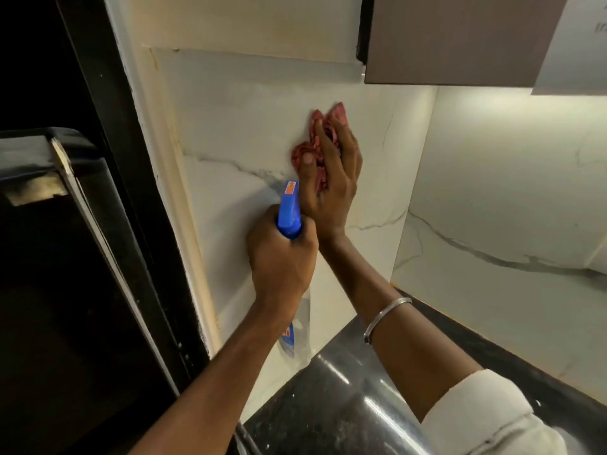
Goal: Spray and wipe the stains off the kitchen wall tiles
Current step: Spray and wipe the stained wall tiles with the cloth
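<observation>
Marble-look white tile (249,126), grey-veined, covers the wall on two faces meeting at a corner.

Cloth (317,139): one, pink-red, crumpled, pressed flat to the tile by the right hand (331,178); its fingers (325,139) are spread over the cloth and hold it against the wall, thumb on the lower fold.

Spray bottle (289,211): one, blue trigger head, clear body with a label partly hidden behind the wrist. The left hand (281,257) is wrapped closed round its neck, nozzle toward the tile, just below and touching the right hand.

Bangle (386,318): one, metal, on the right wrist.

Surface (345,389): one, black polished stone, below the tiles.

Cupboard (460,37): one, brown, overhead.

Dark appliance (49,224): one, at left.

Progress, as judged: wiping is under way on the upper middle of the left tile face. No stain is plain on the tile around the cloth; yellowish discolouring runs down the left edge strip (193,224) and looks unwiped. The right-hand tile face appears untouched. Whether spray lies on the tile cannot be told.
</observation>
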